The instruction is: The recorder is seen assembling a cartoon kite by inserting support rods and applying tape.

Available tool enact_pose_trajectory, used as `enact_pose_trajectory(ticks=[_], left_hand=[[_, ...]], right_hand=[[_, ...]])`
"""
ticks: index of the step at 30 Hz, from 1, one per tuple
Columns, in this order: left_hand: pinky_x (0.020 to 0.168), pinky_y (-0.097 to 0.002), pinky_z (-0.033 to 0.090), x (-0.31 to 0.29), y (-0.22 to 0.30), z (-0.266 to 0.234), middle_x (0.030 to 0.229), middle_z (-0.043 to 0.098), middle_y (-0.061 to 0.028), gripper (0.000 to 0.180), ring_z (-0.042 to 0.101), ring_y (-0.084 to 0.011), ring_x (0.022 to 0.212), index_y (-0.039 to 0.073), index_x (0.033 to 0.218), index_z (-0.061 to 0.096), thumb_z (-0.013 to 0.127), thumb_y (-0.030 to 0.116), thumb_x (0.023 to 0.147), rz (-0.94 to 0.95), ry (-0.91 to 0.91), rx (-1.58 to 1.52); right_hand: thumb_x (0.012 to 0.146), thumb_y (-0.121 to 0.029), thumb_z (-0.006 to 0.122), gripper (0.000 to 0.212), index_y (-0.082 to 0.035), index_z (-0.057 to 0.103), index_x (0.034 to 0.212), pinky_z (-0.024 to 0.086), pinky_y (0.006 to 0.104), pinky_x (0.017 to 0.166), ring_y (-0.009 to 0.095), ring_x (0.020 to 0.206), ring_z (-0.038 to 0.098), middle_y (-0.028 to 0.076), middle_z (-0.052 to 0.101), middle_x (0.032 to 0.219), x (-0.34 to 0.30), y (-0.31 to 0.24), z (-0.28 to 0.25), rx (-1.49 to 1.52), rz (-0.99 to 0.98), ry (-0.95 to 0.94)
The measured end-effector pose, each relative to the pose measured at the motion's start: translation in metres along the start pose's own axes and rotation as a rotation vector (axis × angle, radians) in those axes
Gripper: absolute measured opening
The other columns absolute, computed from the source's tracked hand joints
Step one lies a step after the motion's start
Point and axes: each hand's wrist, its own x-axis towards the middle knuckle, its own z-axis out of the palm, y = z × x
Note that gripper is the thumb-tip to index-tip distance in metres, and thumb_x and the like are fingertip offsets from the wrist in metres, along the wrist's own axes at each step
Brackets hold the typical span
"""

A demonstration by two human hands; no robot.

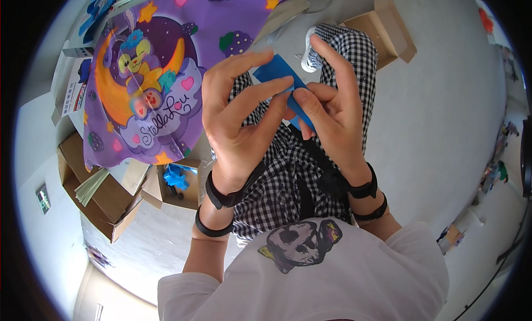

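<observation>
Above my lap, both hands hold a small folded piece of blue paper [272,70], tilted between them. My left hand [235,118] has its fingertips against the left side and upper corner of the paper. My right hand [339,121] presses its thumb flat on the paper's face, with other fingers behind and the index finger raised away. Part of the paper's lower end is hidden by the fingers. Black bands go round both wrists and forearms.
A table with a purple cartoon-printed cover [208,27] stands at the left. Below it are an open cardboard box [100,193] with papers and a smaller box [191,199] holding blue folded pieces. Another open cardboard box [382,35] lies on the floor beyond my knee.
</observation>
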Motion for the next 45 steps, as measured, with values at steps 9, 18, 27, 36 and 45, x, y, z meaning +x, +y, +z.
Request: enact_pose_trajectory(ticks=[9,18,27,36,45], left_hand=[[0.084,-0.0344,0.046,0.014,0.002,0.013,0.101,0.063,-0.0073,0.023,0.055,-0.0244,0.100,0.006,0.088,0.073,0.074,-0.006,0.068,-0.109,-0.049,-0.067],[0.077,-0.0248,0.044,0.054,-0.042,0.051,0.087,0.066,-0.0062,0.012,0.059,-0.0144,0.079,0.001,0.093,0.070,0.068,-0.001,0.082,-0.417,-0.123,-0.255],[0.110,-0.0454,0.032,0.086,-0.135,0.111,0.144,0.042,-0.0189,0.064,0.037,-0.0349,0.135,0.002,0.140,0.040,0.068,0.021,0.085,0.018,-0.532,0.437],[0.110,-0.0437,0.034,0.067,-0.141,0.077,0.145,0.041,-0.0127,0.077,0.039,-0.0315,0.134,0.004,0.143,0.037,0.072,0.027,0.079,0.105,-0.780,0.650],[0.100,-0.0401,0.044,0.064,-0.142,0.093,0.136,0.047,-0.0122,0.066,0.047,-0.0315,0.125,0.001,0.134,0.046,0.074,0.019,0.077,0.099,-0.709,0.635]], right_hand=[[0.095,-0.012,0.059,0.017,0.001,0.060,0.106,0.040,0.0175,0.049,0.004,0.056,0.052,0.003,0.061,0.075,0.020,0.020,-0.029,0.099,0.155,-0.181],[0.095,-0.020,0.059,0.021,-0.001,0.063,0.087,0.039,0.0190,0.048,0.005,0.052,0.051,0.001,0.058,0.065,0.075,0.032,-0.066,-0.023,0.255,-0.271],[0.095,-0.026,0.058,0.029,0.001,0.065,0.087,0.040,0.0207,0.048,0.007,0.051,0.051,0.001,0.060,0.066,0.171,0.077,-0.122,-0.076,0.305,-0.092],[0.094,-0.028,0.060,0.030,0.001,0.066,0.088,0.039,0.0217,0.046,0.007,0.049,0.051,0.003,0.061,0.067,0.181,0.099,-0.142,-0.090,0.382,-0.042],[0.093,-0.030,0.061,0.033,0.001,0.066,0.081,0.038,0.0225,0.041,0.008,0.042,0.049,0.004,0.059,0.061,0.172,0.104,-0.140,-0.307,0.463,-0.298]])
